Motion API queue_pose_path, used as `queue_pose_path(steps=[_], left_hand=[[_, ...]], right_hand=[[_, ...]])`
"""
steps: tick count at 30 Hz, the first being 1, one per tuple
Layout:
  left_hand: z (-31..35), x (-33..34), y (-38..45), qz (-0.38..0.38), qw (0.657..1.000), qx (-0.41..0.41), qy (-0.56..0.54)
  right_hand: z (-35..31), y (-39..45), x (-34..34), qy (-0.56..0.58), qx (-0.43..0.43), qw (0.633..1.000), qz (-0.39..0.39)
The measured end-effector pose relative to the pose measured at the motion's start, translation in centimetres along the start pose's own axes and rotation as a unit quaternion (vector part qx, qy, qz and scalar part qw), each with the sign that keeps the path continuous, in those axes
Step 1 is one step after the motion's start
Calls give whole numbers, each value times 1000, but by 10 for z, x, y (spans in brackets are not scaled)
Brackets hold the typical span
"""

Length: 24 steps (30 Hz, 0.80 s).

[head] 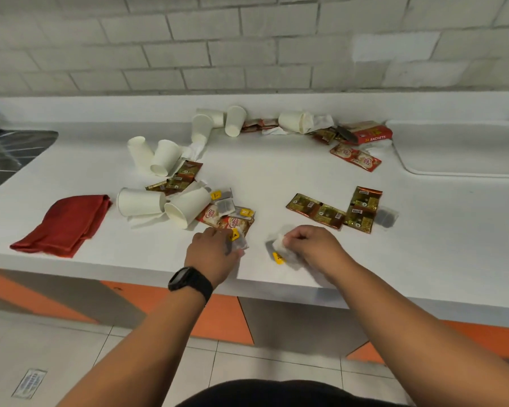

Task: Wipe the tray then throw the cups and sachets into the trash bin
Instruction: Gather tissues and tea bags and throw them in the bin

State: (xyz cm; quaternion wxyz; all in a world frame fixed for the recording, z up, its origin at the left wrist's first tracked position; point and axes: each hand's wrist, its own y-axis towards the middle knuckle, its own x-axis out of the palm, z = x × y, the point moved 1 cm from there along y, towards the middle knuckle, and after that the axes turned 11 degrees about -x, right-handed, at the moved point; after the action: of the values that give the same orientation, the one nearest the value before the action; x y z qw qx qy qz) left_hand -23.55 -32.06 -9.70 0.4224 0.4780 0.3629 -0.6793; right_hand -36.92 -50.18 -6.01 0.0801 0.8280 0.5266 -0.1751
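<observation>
White cups (141, 201) and sachets (332, 214) are all over the counter; my left hand (213, 248) and right hand (312, 245) each pinch a teabag, nothing's binned yet.

Light: bright, even, from overhead
Shadows: soft, short, beneath cups (141, 201)
Glare: none on white counter (276, 177)
Blur: motion smear on both hands' fingers; general softness
Distortion: wide-angle bowing at edges

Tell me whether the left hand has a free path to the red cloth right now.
Probably not at once: the left hand grips a tea bag. The counter between it and the red cloth looks bare.
</observation>
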Motion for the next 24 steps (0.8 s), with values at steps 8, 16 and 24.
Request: queue_pose_path(steps=[8, 16, 24], left_hand=[[-1, 1, 6, 15, 998, 65, -20], [9, -5, 6, 27, 993, 117, -14], [45, -17, -29, -4, 962, 24, -273]], right_hand=[[2, 15, 35, -255, -75, 963, -51], [14, 13, 21, -156, -16, 988, -7], [22, -15, -27, 221, 76, 963, 132]])
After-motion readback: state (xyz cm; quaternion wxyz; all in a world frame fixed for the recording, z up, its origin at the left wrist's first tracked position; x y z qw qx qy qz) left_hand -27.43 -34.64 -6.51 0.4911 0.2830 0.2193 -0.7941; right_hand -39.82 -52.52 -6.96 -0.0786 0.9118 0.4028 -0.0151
